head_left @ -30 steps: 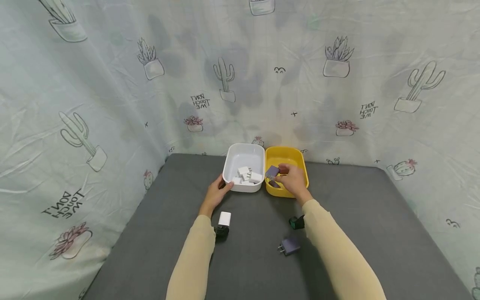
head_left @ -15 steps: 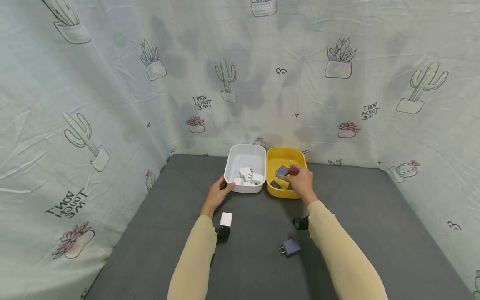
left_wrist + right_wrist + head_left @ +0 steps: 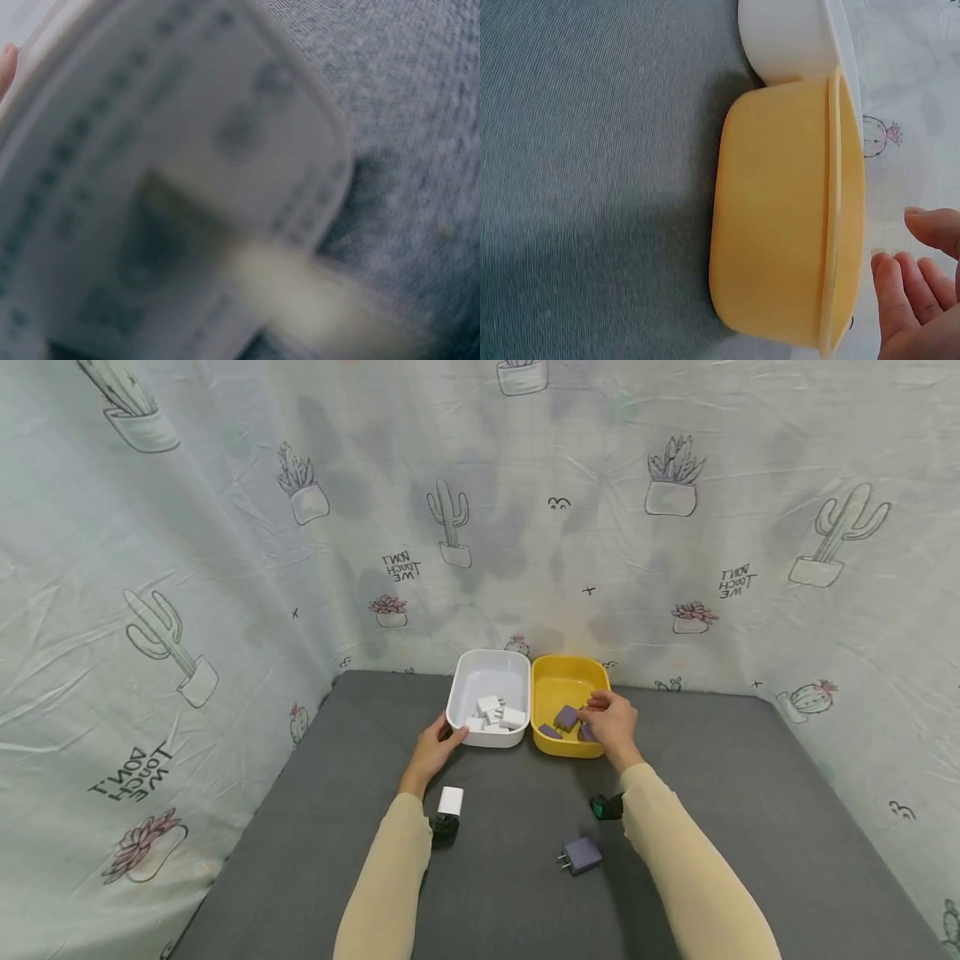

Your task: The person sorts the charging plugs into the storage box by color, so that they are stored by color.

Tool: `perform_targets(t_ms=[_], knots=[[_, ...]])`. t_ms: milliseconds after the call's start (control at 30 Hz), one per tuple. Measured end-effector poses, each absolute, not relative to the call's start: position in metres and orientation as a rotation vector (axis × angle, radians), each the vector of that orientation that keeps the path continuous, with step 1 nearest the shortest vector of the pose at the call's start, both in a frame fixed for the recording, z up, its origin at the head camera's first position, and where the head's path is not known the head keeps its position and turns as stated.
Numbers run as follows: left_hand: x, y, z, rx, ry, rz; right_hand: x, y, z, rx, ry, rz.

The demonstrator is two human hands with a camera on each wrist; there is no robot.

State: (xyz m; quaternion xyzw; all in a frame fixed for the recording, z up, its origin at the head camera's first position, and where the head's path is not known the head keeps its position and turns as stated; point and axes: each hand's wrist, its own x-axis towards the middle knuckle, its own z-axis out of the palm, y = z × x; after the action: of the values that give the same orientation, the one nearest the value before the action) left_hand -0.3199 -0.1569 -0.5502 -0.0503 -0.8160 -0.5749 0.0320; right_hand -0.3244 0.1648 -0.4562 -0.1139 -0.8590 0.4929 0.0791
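In the head view my left hand (image 3: 431, 752) holds the near left corner of the white bin (image 3: 491, 664), thumb over the rim. Several white plug chargers (image 3: 512, 718) lie inside. Above the near right part of the yellow bin (image 3: 561, 747) is my right hand (image 3: 611, 725), its thumb and fingers apart with nothing between them, as the right wrist view also shows. Purple chargers (image 3: 567, 718) lie in that bin, one partly behind the hand. Most of the left hand is outside the left wrist view, where a blurred white charger (image 3: 187, 97) fills much of the picture.
On the grey tabletop (image 3: 510, 910) a white charger (image 3: 451, 801) lies by the left wrist. A purple charger (image 3: 582, 855) with prongs lies nearer the front. Both wrists wear black devices (image 3: 606, 807). A cactus-print curtain (image 3: 525, 543) surrounds the table's back and sides.
My right hand has moved right and let go of a purple charger, which now lies in the yellow bin. The left hand has stayed on the white bin.
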Motion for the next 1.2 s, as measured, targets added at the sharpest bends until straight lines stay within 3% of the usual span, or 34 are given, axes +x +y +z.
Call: perform_targets(t_ms=[500, 1200], knots=[[-0.321, -0.16, -0.55, -0.169, -2.502, -1.776, -0.305, 0.185, -0.455, -0.069, -2.729, 1.311], [-0.32, -0.156, -0.551, -0.124, -2.517, -1.777, -0.26, 0.184, -0.466, 0.216, -2.788, 1.427]])
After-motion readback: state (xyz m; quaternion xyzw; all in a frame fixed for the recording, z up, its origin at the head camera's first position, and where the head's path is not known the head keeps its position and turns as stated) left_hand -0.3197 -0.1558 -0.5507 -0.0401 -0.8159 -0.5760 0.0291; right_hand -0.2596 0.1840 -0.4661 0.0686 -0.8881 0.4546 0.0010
